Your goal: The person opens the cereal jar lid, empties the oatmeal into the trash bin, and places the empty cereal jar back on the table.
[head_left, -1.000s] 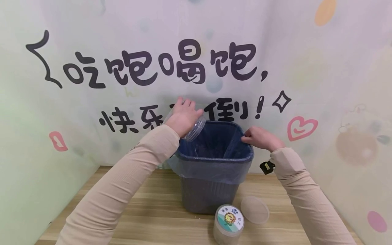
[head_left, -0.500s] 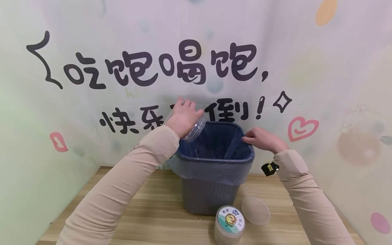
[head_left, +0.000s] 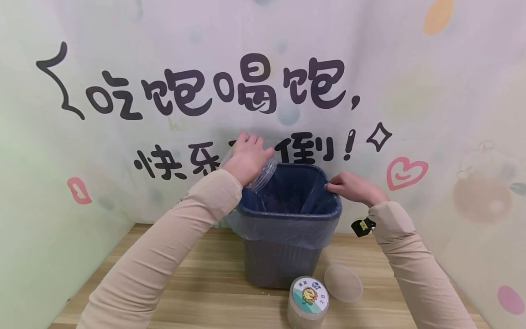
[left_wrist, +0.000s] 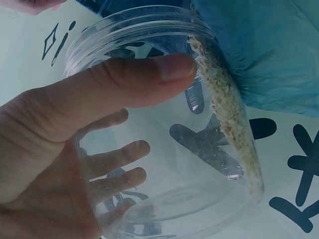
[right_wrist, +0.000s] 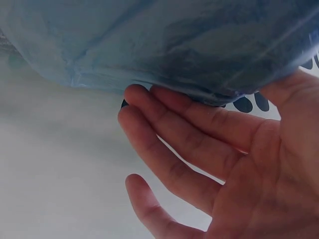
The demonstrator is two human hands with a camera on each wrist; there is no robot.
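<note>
My left hand point(head_left: 246, 160) grips a clear plastic jar point(left_wrist: 174, 162), tipped with its mouth over the left rim of a dark blue trash can point(head_left: 281, 269). Pale, flaky crumbs point(left_wrist: 227, 112) lie along the jar's lower side in the left wrist view. At the can's right rim my right hand point(head_left: 354, 187) pinches the edge, thumb over the top and the other fingers outside against the bag. A translucent blue bin liner point(head_left: 283, 233) lines the can and folds down over its rim.
In front of the can stands a lidded jar point(head_left: 309, 301) with a sunflower label. Beside it lies a round translucent lid point(head_left: 343, 284) on the wood-grain table point(head_left: 193, 292). Printed cloth walls point(head_left: 185, 36) enclose the back and sides.
Both hands keep nearly the same places, the jar still tilted over the can. The right wrist has shifted slightly to the right in the head view.
</note>
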